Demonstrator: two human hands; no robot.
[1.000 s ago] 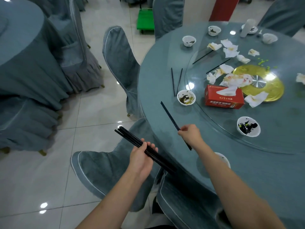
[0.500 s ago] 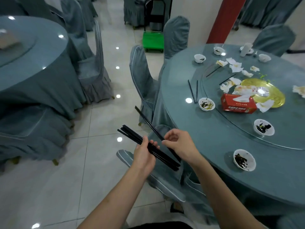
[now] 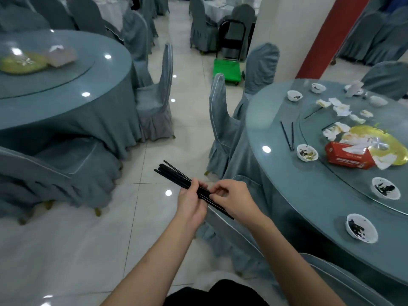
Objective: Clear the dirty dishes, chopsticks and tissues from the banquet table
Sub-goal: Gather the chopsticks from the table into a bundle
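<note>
Closest to the camera, both bare forearms reach forward over the pale tiled floor (image 3: 72, 250), meeting just left of the banquet table (image 3: 309, 195). The left hand (image 3: 192, 204) has its fingers curled round a bundle of black chopsticks (image 3: 176, 175), whose free ends fan up and to the left. The right hand (image 3: 234, 198) pinches the same bundle with curled fingers just beside the left, near the lower ends of the sticks, which poke out under its palm.

Next to the hands a chair in a grey-blue cover (image 3: 223, 127) stands against the table's rim. On the glass top, along the near edge, sit three small white bowls smeared with dark sauce: one nearest (image 3: 361, 228), one further along (image 3: 385, 188), and a third (image 3: 307, 152) just beside a red tissue box (image 3: 348, 159). A loose pair of chopsticks (image 3: 288, 135) lies on the glass near that third bowl. Behind the box a gold plate (image 3: 388, 146) rests on the turntable, with crumpled used tissues (image 3: 340, 108) scattered over and around it. Two more small bowls (image 3: 294, 95) stand at the far rim.

Further off, a green trolley (image 3: 226, 70) is parked by a white pillar with a red column beside it. At the left a second round table (image 3: 66, 89) carries a yellow plate, ringed by covered chairs.
</note>
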